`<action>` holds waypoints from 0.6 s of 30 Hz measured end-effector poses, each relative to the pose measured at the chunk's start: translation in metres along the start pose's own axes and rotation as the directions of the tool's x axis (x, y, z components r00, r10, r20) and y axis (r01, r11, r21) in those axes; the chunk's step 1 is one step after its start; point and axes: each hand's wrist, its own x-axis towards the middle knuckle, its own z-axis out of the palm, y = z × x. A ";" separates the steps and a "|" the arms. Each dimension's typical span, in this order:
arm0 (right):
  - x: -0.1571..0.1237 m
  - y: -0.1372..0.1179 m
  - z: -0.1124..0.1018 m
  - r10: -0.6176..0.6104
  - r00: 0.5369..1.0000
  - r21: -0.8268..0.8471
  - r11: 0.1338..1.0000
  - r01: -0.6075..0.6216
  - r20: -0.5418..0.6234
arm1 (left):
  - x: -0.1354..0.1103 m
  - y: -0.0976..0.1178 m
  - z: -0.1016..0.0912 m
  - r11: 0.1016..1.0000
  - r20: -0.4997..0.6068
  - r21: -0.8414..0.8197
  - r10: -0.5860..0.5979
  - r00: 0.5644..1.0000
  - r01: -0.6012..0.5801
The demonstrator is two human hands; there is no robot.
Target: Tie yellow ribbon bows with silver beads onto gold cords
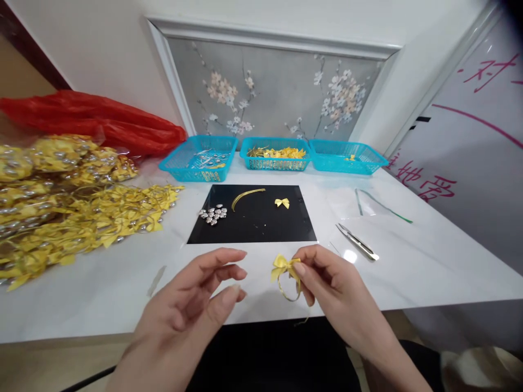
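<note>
Between the thumb and fingers of my right hand [333, 280] is a yellow ribbon bow [281, 265] with a gold cord loop [289, 296] hanging below it. My left hand [200, 305] is held to the left of the bow, apart from it, fingers curved and spread with nothing between them. Beyond my hands lies a black mat [245, 226]. On it rest a cluster of silver heart-shaped beads [213, 214], a few gold cords [245, 195] and a second yellow bow [281, 203].
Three blue baskets [200, 174] line the wall; the middle one holds yellow bows [281, 153]. Finished-looking yellow bow pieces [122, 218] pile up at left, near a red bag [102, 122]. A scalpel-like metal tool [357, 242] and a green strip [386, 206] lie at right.
</note>
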 end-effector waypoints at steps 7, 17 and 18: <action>-0.011 -0.009 0.016 -0.294 0.955 -0.089 0.953 0.290 -0.035 | -0.003 0.009 0.022 0.982 0.096 -0.158 -0.091 0.991 0.105; -0.011 -0.002 0.020 -0.218 0.976 0.203 0.955 0.215 -0.005 | 0.003 0.006 0.016 0.931 0.108 -0.292 -0.198 0.974 0.222; -0.011 -0.002 0.020 -0.168 0.985 0.277 0.949 0.152 0.034 | 0.003 0.003 0.015 0.931 0.107 -0.290 -0.197 0.975 0.220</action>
